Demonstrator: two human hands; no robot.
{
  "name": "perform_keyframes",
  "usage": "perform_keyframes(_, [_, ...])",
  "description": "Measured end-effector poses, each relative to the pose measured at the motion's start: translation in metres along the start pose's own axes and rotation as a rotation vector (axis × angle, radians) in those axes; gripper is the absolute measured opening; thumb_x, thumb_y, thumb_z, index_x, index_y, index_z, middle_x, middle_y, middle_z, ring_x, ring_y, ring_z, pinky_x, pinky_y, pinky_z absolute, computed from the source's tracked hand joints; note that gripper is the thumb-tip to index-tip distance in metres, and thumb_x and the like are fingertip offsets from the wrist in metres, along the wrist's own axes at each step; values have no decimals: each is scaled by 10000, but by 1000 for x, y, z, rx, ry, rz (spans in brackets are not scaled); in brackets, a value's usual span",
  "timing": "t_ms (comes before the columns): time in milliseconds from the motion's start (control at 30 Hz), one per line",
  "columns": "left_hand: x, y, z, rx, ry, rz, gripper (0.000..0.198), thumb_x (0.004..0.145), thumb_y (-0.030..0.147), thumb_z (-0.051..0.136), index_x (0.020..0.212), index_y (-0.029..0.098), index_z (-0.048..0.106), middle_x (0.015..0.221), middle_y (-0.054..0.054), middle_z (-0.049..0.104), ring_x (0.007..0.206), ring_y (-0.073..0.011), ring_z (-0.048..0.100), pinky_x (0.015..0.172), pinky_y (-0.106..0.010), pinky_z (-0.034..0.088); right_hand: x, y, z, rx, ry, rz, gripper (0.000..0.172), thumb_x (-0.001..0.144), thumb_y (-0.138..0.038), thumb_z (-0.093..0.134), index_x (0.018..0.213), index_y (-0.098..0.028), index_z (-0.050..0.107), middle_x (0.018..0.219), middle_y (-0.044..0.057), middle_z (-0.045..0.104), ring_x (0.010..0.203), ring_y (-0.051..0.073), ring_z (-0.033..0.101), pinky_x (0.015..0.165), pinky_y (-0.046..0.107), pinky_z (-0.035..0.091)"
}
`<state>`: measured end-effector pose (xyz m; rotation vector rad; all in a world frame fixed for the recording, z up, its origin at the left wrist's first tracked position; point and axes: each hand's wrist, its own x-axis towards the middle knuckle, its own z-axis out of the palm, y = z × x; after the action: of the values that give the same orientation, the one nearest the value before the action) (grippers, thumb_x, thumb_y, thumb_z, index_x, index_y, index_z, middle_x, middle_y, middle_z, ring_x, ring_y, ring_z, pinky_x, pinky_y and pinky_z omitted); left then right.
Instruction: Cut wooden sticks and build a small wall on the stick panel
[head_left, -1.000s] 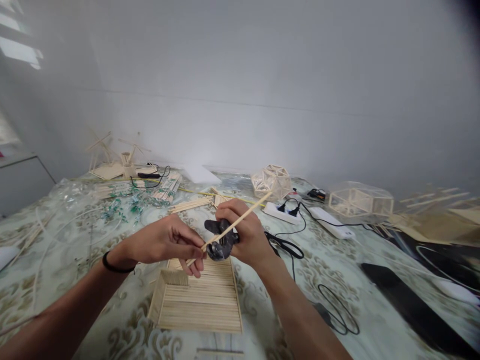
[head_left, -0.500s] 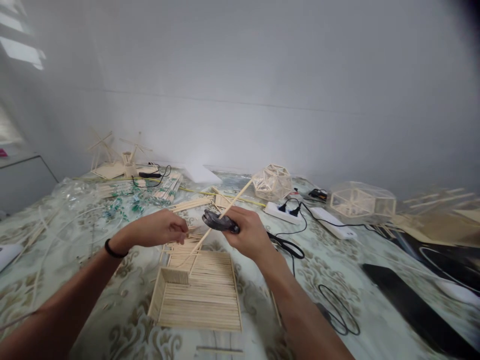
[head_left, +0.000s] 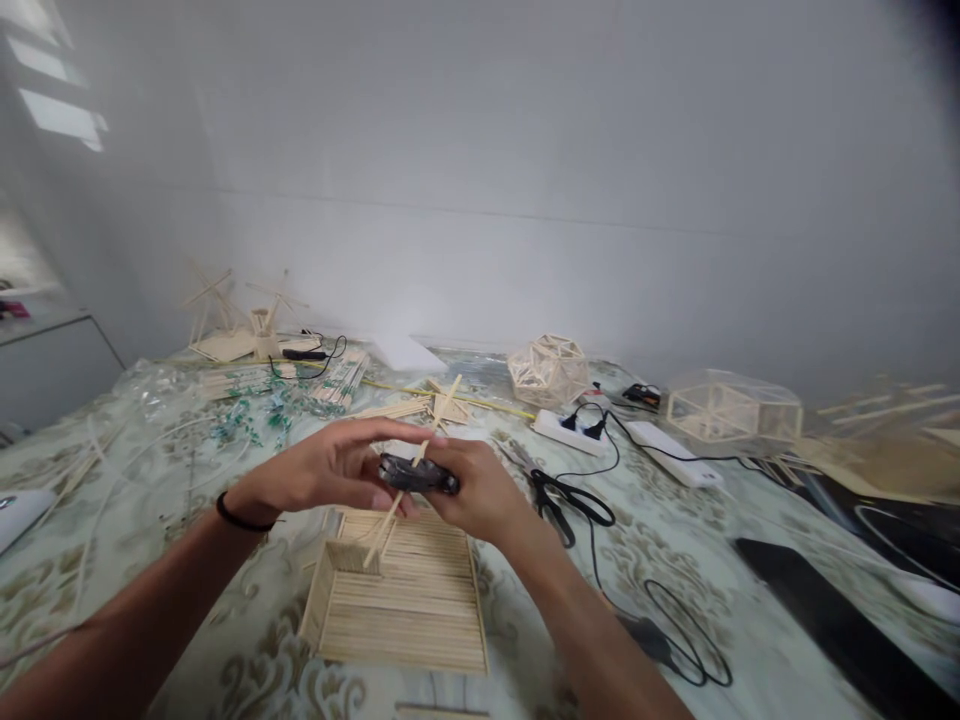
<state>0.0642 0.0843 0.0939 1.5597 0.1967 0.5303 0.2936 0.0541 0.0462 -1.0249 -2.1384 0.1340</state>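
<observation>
My right hand (head_left: 476,487) is closed around a pair of dark pliers (head_left: 409,474), with the jaws pointing left. A thin wooden stick (head_left: 448,402) runs slantwise past the pliers, its lower end over the wooden model. My left hand (head_left: 330,465) reaches in from the left with thumb and fingers apart. Its index fingertip is at the stick, and its thumb lies just below the jaws; a firm grip does not show. Under both hands sits a wooden stick model (head_left: 405,620), a slatted floor with low walls at its left corner.
Black scissors (head_left: 570,500) lie right of my hand, near a white power strip (head_left: 570,432) with cables. Behind are a faceted stick frame (head_left: 547,368), bundled sticks (head_left: 341,380) and windmill-like models (head_left: 259,330). A black slab (head_left: 825,610) lies at right.
My left hand has opened and moved right to the pliers and stick. The pliers and right hand have come slightly down and left, and the stick has slid lower. The scissors show more fully.
</observation>
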Motion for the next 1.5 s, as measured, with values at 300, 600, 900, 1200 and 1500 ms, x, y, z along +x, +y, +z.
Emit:
perform_keyframes(300, [1, -2, -2, -28, 64, -36, 581, 815, 87, 797, 1337, 300, 657, 1433, -132, 620, 826, -203, 791, 789, -322, 652, -1, -8, -5, 51, 73, -14, 113, 776, -212, 627, 664, -200, 627, 603, -8, 623, 543, 121, 527, 567, 250, 365])
perform_keyframes(600, [3, 0, 3, 160, 59, -189, 501, 853, 226, 787, 1338, 214, 660, 939, -100, 807, 860, -224, 794, 802, -296, 628, 10, -12, -12, 843, 344, 500, 366, 849, -550, 703, 909, -190, 688, 536, -51, 541, 455, 119, 507, 474, 256, 411])
perform_keyframes(900, [0, -4, -27, 447, 172, -192, 389, 870, 333, 765, 1237, 213, 718, 1202, -120, 758, 981, -237, 780, 859, -290, 619, 10, -4, -26, 852, 387, 528, 336, 768, -465, 809, 764, -177, 636, 572, -36, 591, 470, 102, 527, 478, 242, 427])
perform_keyframes(1200, [3, 6, -15, 462, 518, -98, 403, 830, 366, 797, 1135, 176, 614, 978, -82, 809, 938, -231, 783, 875, -322, 611, 10, -14, -42, 685, 127, 520, 269, 775, -424, 766, 839, -171, 703, 649, -1, 642, 539, 132, 563, 526, 271, 461])
perform_keyframes(1500, [13, -2, 15, 673, 385, -120, 101, 864, 267, 726, 903, 189, 777, 839, -10, 814, 792, -171, 766, 727, -237, 577, 9, -37, -24, 398, 143, 383, 115, 844, -304, 683, 895, -204, 707, 754, -11, 686, 693, 139, 607, 678, 262, 468])
